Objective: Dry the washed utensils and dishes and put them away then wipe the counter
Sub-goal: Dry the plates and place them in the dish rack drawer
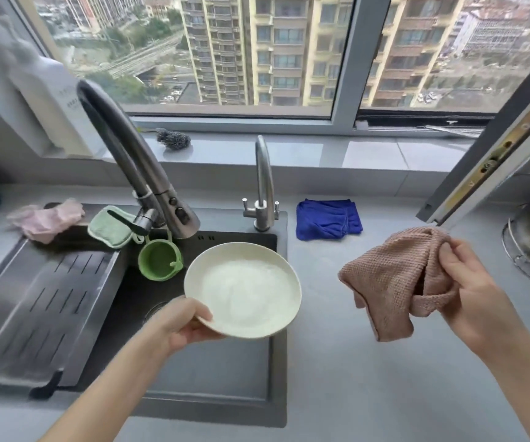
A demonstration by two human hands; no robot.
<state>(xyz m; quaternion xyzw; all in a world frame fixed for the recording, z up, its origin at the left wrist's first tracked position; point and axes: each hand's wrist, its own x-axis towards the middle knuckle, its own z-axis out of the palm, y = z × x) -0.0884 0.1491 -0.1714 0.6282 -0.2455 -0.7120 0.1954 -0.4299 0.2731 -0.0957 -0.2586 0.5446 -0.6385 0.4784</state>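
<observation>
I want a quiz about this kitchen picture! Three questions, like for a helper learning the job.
1. True or false: the left hand holds the plate over the sink.
2. What colour is the folded cloth lying on the counter? A red, B blue, C yellow.
3. Which hand grips the towel?
Key: 1 true; 2 B; 3 the right hand.
</observation>
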